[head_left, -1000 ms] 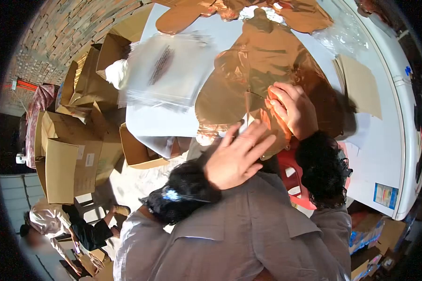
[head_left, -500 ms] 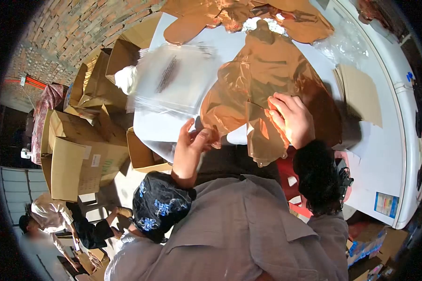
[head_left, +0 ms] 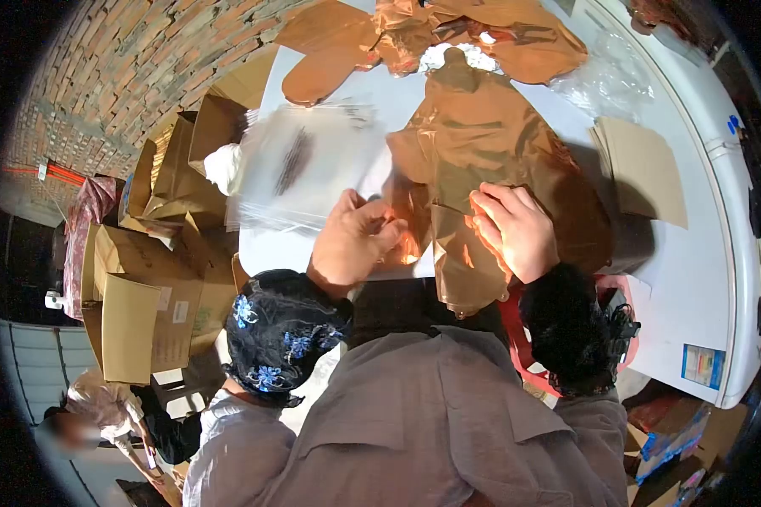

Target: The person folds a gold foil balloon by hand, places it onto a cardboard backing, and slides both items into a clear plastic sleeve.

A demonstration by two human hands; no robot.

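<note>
At the near edge of the white worktop [head_left: 702, 253], a copper foil sheet [head_left: 482, 144] lay flat, its lower flap hanging over the edge. The right hand [head_left: 516, 230] pressed down on the sheet, apparently to anchor it. The left hand [head_left: 351, 237] was closed, pinching the sheet's left margin, apparently to fold it. A stack of clear bags [head_left: 304, 165] sat at the left edge; a cardboard piece [head_left: 643, 169] lay toward the right. Open cartons [head_left: 144, 313] stood beside a brick wall [head_left: 118, 76].
</note>
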